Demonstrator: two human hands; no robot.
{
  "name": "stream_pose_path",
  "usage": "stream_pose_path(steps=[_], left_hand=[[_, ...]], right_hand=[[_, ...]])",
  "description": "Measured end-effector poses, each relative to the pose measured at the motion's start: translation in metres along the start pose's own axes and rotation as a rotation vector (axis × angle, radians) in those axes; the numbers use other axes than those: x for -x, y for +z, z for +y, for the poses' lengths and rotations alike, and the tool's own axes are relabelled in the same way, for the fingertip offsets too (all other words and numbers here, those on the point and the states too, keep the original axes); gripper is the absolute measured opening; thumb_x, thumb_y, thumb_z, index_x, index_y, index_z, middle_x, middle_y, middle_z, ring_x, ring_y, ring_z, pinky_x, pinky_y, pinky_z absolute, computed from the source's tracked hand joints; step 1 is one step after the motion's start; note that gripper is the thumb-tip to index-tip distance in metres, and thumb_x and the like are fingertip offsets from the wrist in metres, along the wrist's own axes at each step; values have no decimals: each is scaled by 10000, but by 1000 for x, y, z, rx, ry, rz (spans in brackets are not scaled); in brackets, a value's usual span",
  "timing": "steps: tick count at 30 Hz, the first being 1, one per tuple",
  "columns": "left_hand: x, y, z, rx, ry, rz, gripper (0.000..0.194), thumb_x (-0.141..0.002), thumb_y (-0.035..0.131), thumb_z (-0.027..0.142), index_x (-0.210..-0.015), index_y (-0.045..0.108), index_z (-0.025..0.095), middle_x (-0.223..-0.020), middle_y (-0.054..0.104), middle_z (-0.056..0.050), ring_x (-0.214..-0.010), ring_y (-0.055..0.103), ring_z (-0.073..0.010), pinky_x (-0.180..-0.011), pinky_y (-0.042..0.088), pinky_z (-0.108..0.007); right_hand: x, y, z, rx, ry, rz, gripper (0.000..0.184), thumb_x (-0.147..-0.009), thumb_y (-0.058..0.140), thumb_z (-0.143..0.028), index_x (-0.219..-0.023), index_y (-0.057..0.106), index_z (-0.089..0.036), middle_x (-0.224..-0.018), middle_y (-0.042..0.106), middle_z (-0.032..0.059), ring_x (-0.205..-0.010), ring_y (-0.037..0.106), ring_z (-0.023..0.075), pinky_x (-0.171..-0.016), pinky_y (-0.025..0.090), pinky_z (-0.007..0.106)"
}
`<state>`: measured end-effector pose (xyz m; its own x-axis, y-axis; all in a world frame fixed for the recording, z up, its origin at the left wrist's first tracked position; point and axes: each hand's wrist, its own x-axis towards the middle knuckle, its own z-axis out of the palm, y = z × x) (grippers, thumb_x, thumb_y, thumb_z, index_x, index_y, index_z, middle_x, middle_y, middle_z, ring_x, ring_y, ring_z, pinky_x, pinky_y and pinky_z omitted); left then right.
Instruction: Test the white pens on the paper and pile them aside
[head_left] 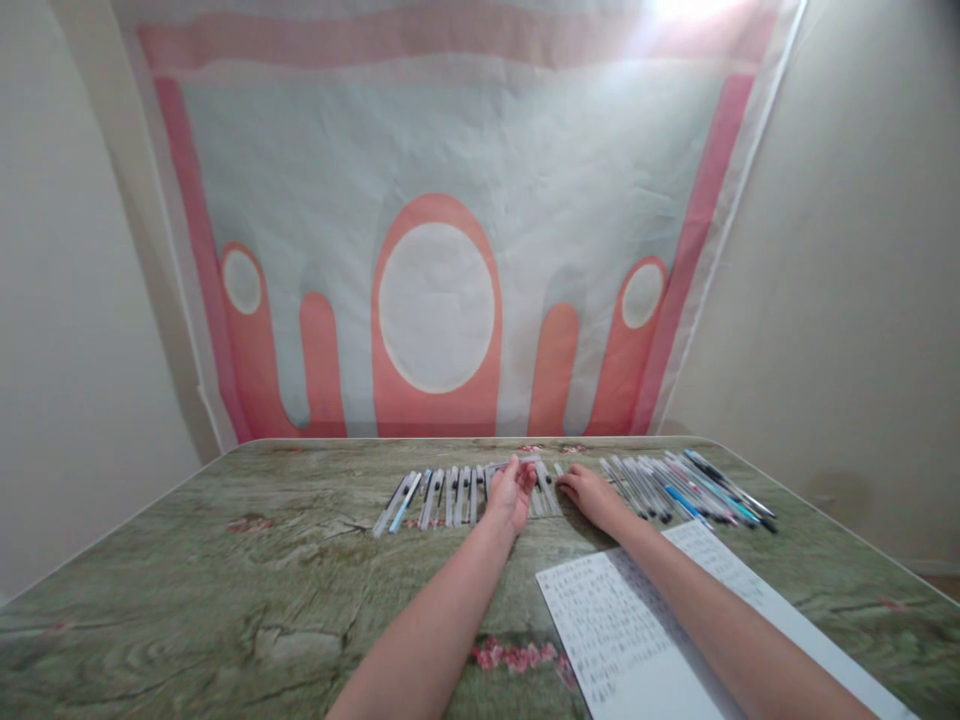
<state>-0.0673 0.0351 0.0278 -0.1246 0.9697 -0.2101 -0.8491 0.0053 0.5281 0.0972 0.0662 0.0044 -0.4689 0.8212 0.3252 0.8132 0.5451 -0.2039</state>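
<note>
My left hand (514, 493) is over the row of pens, palm turned up, with its fingers curled around a clear pen (529, 460) that lies roughly crosswise. To its right, my right hand (594, 497) rests low over the table, fingers bent and pinched by a small pale piece whose kind I cannot make out. A spaced row of clear pens and caps (451, 497) runs to the left, with a light blue pen (405, 502) near its end. On the right lies a denser group of pens (651, 486), several with dark tips, one bright blue.
A handwritten sheet of paper (600, 620) lies under my right forearm. The table (187, 600) has a wood-grain top with pink flower prints. Behind its far edge hangs a pink and grey patterned cloth (442, 130), between pale walls.
</note>
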Motion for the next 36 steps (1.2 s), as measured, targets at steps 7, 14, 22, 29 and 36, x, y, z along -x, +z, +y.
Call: stream_pose_path(steps=[7, 14, 22, 29, 36], left_hand=[[-3, -3, -2, -33, 36, -22, 99, -779, 553, 183, -731, 510, 108, -646, 609, -52, -551, 583, -84, -520, 487, -176], [-4, -4, -4, -90, 75, -23, 104, -779, 554, 182, -748, 471, 127, -639, 600, -36, -543, 578, -83, -532, 483, -188], [-3, -4, -8, -143, 102, -40, 113, -783, 549, 188, -763, 454, 131, -639, 599, -34, -541, 577, -79, -537, 473, -184], [-2, -2, -9, -170, 107, -27, 138, -777, 559, 194, -756, 434, 138, -633, 596, -25, -525, 569, -74, -533, 468, -181], [-2, -4, -11, -207, 108, -46, 174, -764, 579, 235, -756, 428, 149, -640, 597, -18, -541, 573, -80, -543, 461, -190]], right_hand=[[3, -5, -6, 43, 53, -25, 210, -809, 445, -228, -889, 633, -181, -896, 597, 79, -848, 547, 170, -752, 385, 244], [-2, -12, -14, -370, 60, 195, 203, -745, 478, -196, -915, 580, -155, -817, 606, 47, -729, 562, 146, -687, 432, 253], [-3, -43, -36, -680, -28, 295, 183, -750, 514, -278, -827, 632, -161, -831, 593, 52, -752, 560, 140, -667, 445, 240], [-3, -42, -42, -715, -81, 348, 162, -742, 531, -265, -828, 637, -178, -822, 594, 45, -754, 569, 148, -687, 470, 271], [-4, -38, -44, -725, -71, 366, 166, -733, 536, -261, -850, 616, -174, -805, 610, 45, -703, 587, 146, -675, 493, 292]])
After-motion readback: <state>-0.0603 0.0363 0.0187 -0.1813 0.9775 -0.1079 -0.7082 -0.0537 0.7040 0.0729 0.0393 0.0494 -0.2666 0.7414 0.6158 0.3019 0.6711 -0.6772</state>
